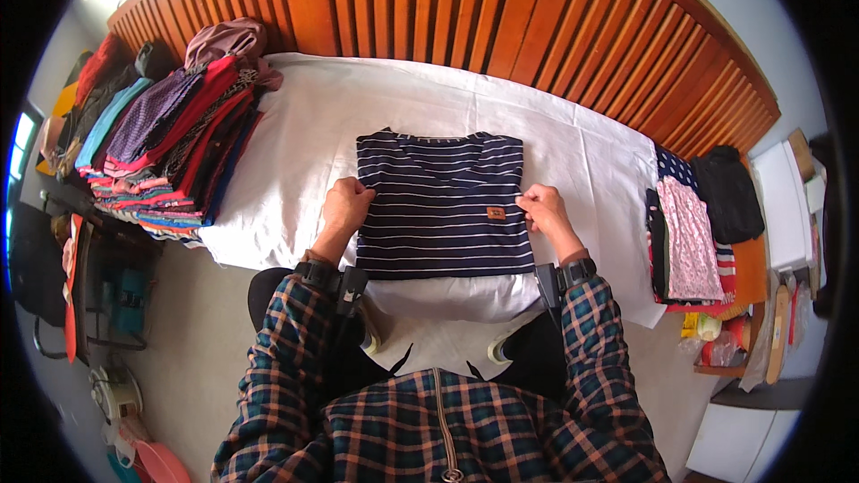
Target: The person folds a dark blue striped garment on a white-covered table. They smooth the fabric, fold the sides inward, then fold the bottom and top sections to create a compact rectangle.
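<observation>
A navy shirt with thin white stripes lies folded into a near-square on a white sheet, its V-neck pointing away from me. It bears a small brown patch on its right part. My left hand pinches the shirt's left edge between thumb and fingers. At the right edge, a little below the sleeve fold, my right hand pinches the cloth in the same way. Both wrists carry dark straps with a black device. The shirt's underside is hidden.
At the left rises a tall stack of folded clothes, topped by a pink garment. Folded clothes and a black bundle lie at the right end. A slatted wooden headboard borders the far side.
</observation>
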The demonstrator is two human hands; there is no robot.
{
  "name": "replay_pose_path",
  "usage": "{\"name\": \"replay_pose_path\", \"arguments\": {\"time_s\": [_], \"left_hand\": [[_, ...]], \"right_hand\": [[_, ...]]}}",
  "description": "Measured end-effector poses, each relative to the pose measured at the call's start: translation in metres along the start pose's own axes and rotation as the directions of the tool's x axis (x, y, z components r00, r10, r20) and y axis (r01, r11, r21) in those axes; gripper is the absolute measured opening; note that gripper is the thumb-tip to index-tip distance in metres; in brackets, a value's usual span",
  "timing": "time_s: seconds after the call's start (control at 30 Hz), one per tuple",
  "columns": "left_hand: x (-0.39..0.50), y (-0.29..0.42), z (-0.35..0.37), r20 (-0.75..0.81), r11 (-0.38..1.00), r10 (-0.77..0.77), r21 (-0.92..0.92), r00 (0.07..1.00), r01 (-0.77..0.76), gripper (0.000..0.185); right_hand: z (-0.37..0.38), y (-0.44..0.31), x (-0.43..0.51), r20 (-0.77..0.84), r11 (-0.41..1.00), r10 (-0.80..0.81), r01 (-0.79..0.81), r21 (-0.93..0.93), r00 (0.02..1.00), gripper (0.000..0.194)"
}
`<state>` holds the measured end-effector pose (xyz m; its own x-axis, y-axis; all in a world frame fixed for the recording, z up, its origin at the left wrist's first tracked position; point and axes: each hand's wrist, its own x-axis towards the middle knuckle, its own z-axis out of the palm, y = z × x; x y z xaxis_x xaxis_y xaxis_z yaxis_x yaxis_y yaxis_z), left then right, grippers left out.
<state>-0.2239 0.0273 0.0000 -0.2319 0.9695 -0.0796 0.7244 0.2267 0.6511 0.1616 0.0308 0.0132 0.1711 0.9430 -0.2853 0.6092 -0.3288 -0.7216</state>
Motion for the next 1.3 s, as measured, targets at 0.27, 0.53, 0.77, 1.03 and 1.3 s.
{"name": "replay_pose_path", "arguments": {"time_s": [0.27,0.53,0.77,1.03,1.3], "left_hand": [[0.003,0.004,-0.001,-0.118,0.997,0.076,0.017,0.990,-0.075,0.023],[0.009,0.002,0.004,-0.158,0.999,0.017,-0.035,0.987,-0.023,0.023],[0.028,-0.007,-0.002,0.073,0.996,-0.035,-0.085,0.997,0.041,0.026],[0.032,-0.019,-0.002,0.061,0.993,0.018,-0.118,0.998,-0.010,0.023],[0.039,-0.015,0.000,0.036,0.996,-0.024,-0.081,0.999,0.027,0.027]], "right_hand": [[-0.005,0.004,0.003,-0.016,0.992,-0.063,0.064,0.110,0.998,0.011],[-0.002,0.002,0.005,0.024,0.964,-0.056,0.048,0.263,0.998,0.013],[0.003,0.000,0.011,0.007,0.974,-0.066,0.063,0.217,0.998,0.020],[0.007,0.004,0.015,-0.161,0.973,-0.231,0.228,-0.038,0.960,0.014],[0.002,0.003,0.025,-0.001,0.912,0.009,-0.008,0.410,1.000,0.024]]}}
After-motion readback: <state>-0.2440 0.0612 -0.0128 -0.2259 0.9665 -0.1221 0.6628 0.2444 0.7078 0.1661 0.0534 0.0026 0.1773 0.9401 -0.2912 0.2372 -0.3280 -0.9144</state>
